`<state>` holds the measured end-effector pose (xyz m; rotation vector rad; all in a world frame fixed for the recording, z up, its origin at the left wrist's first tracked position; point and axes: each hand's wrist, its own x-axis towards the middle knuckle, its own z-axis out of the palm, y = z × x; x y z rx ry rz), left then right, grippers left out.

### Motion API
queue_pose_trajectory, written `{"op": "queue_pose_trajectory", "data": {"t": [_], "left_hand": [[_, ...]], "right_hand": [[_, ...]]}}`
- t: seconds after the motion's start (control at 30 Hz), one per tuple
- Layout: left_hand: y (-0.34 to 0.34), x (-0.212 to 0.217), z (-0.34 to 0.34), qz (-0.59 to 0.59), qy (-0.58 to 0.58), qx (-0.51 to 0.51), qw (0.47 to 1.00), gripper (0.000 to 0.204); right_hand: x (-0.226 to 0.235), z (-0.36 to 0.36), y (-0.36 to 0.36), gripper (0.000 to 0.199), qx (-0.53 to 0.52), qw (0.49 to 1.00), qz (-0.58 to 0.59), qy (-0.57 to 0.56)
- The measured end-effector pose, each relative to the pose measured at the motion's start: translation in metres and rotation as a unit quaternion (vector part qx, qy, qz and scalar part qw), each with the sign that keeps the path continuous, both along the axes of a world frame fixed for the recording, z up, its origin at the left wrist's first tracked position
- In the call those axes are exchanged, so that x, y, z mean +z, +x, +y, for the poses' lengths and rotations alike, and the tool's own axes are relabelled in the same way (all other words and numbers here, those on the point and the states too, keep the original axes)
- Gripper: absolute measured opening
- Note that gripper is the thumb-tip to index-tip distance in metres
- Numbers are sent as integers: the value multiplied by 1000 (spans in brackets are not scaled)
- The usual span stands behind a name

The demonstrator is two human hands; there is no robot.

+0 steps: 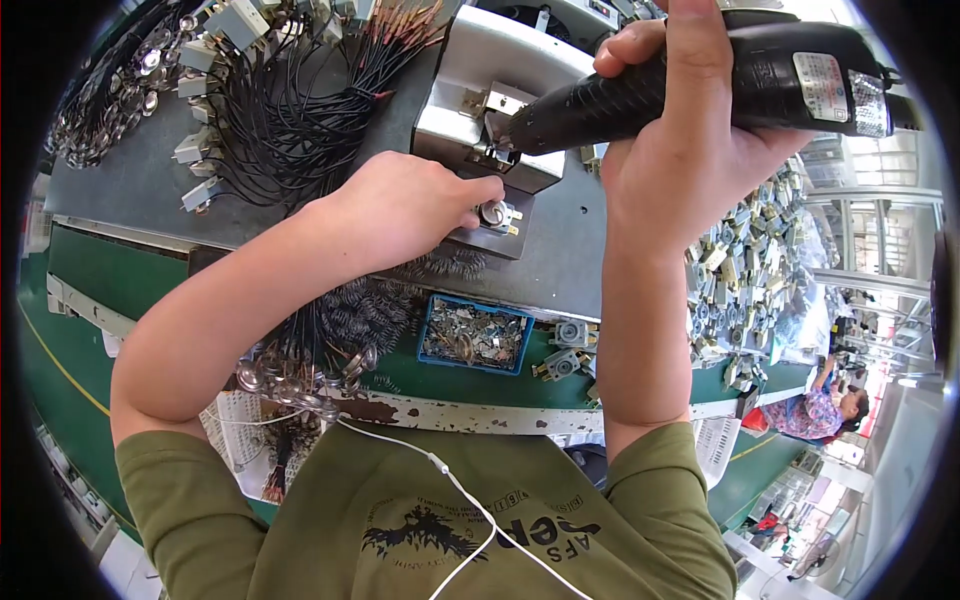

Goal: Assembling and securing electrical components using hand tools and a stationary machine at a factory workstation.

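Observation:
My right hand [680, 150] is wrapped around a black electric screwdriver [590, 105]. Its tip points left and down into a metal fixture [530, 175], where a small clamp area surrounds it; exact contact is hard to make out. Just in front of the fixture, my left hand [400, 205] has thumb and forefinger closed on a small part with brass terminals [508, 220], low over a metal plate. My fingers cover much of that part.
Black wires [300, 140] with grey connector blocks lie at the far left. A blue tray [477, 368] of small metal pieces sits near the front edge, beside coiled springs [370, 320]. Many grey-white blocks [745, 270] pile up on the right. Another person [815, 412] is farther right.

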<state>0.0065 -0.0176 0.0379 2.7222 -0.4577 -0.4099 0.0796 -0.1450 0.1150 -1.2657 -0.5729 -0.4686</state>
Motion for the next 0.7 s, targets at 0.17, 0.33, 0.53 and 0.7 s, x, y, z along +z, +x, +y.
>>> {"op": "queue_pose_trajectory", "data": {"t": [0.17,0.33,0.53,0.7], "left_hand": [[-1,-1,1,10,12,3,1000,33],[-2,-12,2,-33,-32,11,999,32],[-3,-2,0,-20,2,-3,1000,33],[-8,-20,3,-86,-20,5,996,31]], "right_hand": [[-3,2,-5,31,-6,1000,-16,22],[-6,7,2,38,179,964,-71,182],[-2,13,-11,44,145,976,-41,157],[5,2,-24,43,-40,999,14,-7]]}}
